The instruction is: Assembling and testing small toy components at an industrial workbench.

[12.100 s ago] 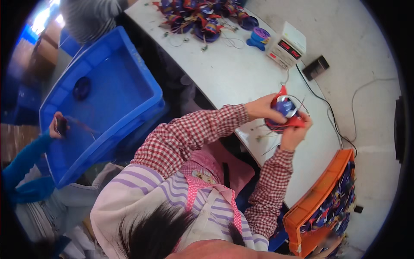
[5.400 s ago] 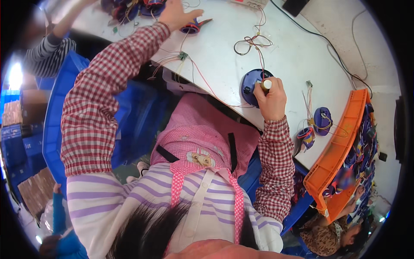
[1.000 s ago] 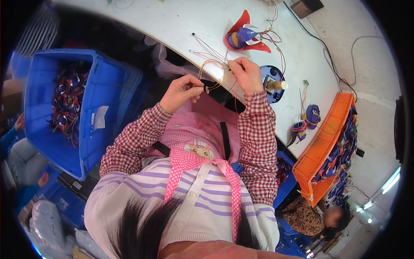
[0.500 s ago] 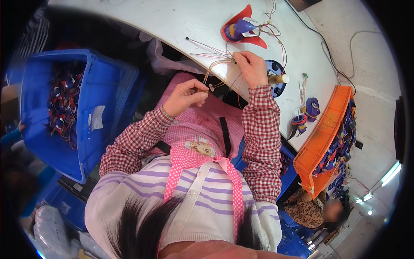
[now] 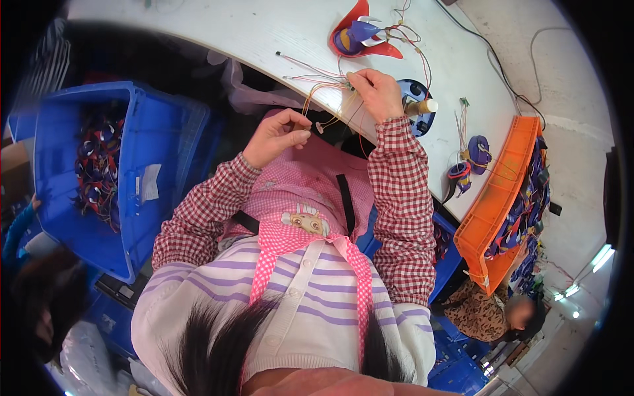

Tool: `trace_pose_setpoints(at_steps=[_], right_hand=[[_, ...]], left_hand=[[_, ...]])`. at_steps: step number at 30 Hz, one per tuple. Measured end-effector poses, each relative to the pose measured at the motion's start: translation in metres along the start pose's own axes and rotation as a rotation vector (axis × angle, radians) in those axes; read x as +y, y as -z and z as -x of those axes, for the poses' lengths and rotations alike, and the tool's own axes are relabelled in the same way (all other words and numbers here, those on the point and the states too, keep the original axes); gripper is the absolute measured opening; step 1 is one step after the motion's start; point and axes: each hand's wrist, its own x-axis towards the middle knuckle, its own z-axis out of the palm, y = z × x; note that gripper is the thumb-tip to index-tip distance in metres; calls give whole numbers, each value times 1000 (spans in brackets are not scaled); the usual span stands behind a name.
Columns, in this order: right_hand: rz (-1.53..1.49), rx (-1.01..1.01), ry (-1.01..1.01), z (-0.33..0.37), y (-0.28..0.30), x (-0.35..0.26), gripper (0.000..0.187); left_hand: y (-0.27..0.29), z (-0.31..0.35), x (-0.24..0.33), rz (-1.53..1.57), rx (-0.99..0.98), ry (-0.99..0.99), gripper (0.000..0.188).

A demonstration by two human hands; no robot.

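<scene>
My right hand (image 5: 380, 96) is over the table's near edge, thumb and forefinger pinched on a small circuit board (image 5: 348, 84) with several thin wires. Its red, white and black wires (image 5: 314, 70) lie across the white tabletop toward the left, two ending in small dark or pale tips. Yellow and brown wires (image 5: 314, 92) arch down from the board to my left hand (image 5: 279, 136), whose fingertips are closed on them above my lap. A small pale disc (image 5: 319, 127) hangs on wires just right of those fingertips, apart from them.
A red, purple and white toy part (image 5: 360, 36) with wires lies farther back. Right of my hand sit a blue round piece with a wooden-looking post (image 5: 419, 107) and purple wired parts (image 5: 478, 153). An orange crate (image 5: 495, 191) stands right, a blue bin (image 5: 155, 125) left. Other people are nearby.
My left fingertips have come away from the small disc and now pinch the wires beside it. The right hand keeps its pinch. A person at the left shows more, and the view has shifted slightly.
</scene>
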Motion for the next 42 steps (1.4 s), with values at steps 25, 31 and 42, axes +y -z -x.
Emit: trace_pose_setpoints(at_steps=[25, 31, 42], right_hand=[[-494, 355, -98, -106, -15, -10, 34], [-204, 379, 81, -117, -19, 7, 26], [548, 288, 204, -63, -26, 15, 24]], left_hand=[[6, -26, 0, 59, -105, 76, 16], [15, -56, -2, 55, -159, 91, 17], [24, -85, 27, -16, -83, 94, 19]])
